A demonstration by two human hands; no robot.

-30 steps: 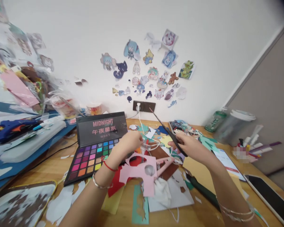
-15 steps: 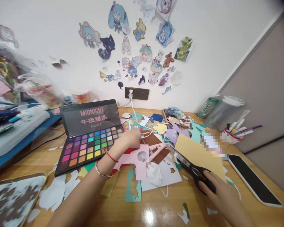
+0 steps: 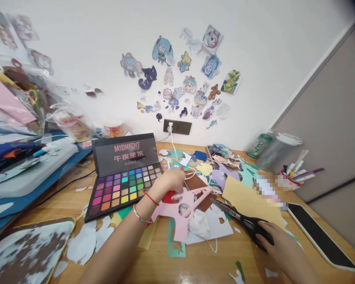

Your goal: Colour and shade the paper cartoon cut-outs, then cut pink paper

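My left hand is curled over the heap of paper scraps in the middle of the desk, fingers closed on something I cannot make out. It rests just above a pink paper cutout with a round hole. Over at the right, my right hand lies low on the wood, closed on the black handles of a pair of scissors. The blades lie on the desk pointing left toward the pink cutout. A tan paper sheet lies right behind the scissors.
An open eyeshadow palette stands left of the scraps. A black tablet lies at the right edge, with a pen holder and jars behind it. Blue clutter fills the left side. Stickers cover the wall above a socket.
My right hand has lowered the scissors from above the scraps down onto the desk at the right. The left hand stayed on the paper heap. The camera view has shifted.
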